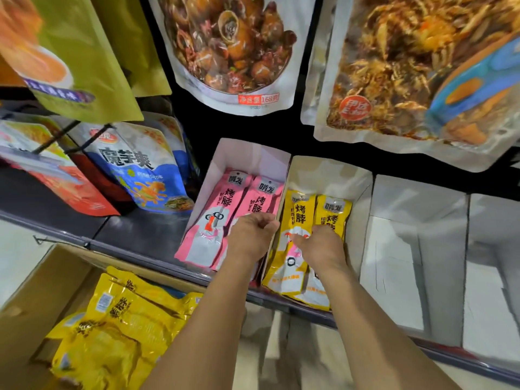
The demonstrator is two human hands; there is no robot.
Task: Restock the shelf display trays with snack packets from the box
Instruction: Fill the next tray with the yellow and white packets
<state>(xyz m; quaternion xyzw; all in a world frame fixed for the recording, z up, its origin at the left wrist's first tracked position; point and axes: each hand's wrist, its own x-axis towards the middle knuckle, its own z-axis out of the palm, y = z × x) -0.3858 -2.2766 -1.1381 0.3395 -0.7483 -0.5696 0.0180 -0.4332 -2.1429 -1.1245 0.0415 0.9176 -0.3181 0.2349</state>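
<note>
- Two pink packets (216, 218) lie side by side, flat and lengthwise, in the first tray (244, 153), a white card tray on the shelf (140, 229).
- Two yellow packets (298, 212) lie the same way in the second tray (332, 170), which touches the first on its right.
- We see the left hand (253, 233) over the right-hand pink packet, just beside the wall between the two trays. Its knuckles are up and its fingers are curled under, and we cannot tell whether they grip the packet.
- The right hand (320, 246) rests on the yellow packets with its thumb stretched left. Its fingers bend down out of sight over the right-hand packet, so we cannot tell whether they hold it.
- The box (33, 291), brown cardboard, stands open below the shelf at lower left, with crumpled yellow bags (123, 319) inside.
- More white trays (416, 198) stand to the right of the second tray.
- A blue pouch (140, 170) leans on the shelf to the left of the first tray.
- Large pouches (233, 52) printed with food photos hang above the trays.
</note>
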